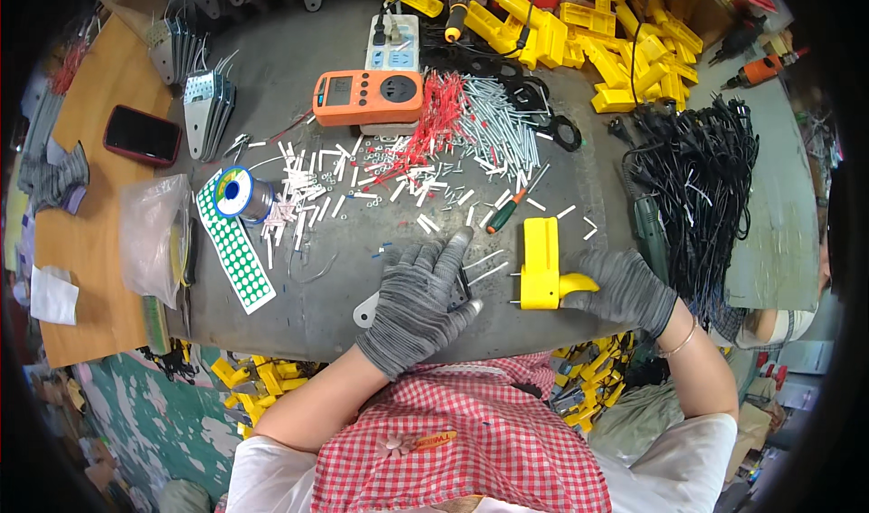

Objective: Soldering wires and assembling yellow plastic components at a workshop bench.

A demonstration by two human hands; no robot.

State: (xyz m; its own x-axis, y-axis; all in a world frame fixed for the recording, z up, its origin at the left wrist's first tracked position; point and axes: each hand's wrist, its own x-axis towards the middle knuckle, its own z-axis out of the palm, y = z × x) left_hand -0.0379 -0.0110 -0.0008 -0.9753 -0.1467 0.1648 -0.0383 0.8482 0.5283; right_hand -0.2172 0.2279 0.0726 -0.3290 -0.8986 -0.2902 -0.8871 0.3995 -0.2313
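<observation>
My left hand (421, 291), in a grey striped knit glove, lies over a metal plate (365, 313) with its fingers stretched out flat. Most of that plate is hidden beneath the glove; two white wires (486, 265) stick out past the fingers. To the right, my right hand (625, 289), gloved alike, is closed round the end of the curved grip on a yellow plastic housing (540, 264). Two metal pins poke from the housing's left side. A screwdriver (505, 213) with a green and orange handle rests just beyond the housing.
White sleeves, red wires and screws (498, 124) are heaped mid-table behind an orange power meter (369, 97). Yellow housings (643, 52) pile up far right, black cords (697, 196) at right. A solder spool (246, 194), green-dotted sticker sheet (240, 255) and phone (142, 135) lie left.
</observation>
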